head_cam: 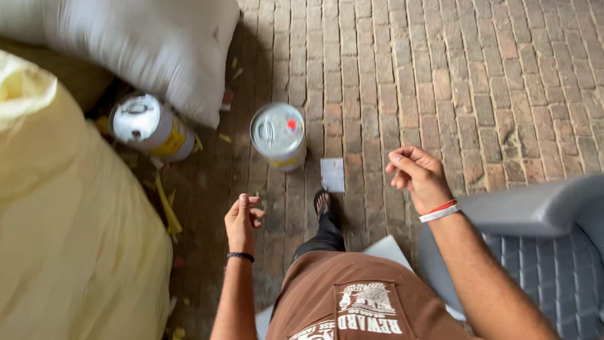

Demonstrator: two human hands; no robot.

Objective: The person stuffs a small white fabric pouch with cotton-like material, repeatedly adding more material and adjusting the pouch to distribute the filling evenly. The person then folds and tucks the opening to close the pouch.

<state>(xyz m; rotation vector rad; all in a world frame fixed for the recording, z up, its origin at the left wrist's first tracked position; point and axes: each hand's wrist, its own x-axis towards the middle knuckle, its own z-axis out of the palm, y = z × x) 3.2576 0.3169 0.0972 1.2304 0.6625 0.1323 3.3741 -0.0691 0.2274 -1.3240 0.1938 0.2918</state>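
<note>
Left hand: raised, fingers loosely curled, empty. Right hand: raised higher, fingers half-curled, empty. Both forearms bare, wrists banded.

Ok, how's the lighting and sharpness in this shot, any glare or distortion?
Head view: soft daylight, no hard shadows; bright glare on the lids of the upright can and the tilted can; the white sack looks washed out; the brick floor curves from wide-angle distortion; both hands look sharp.
</note>
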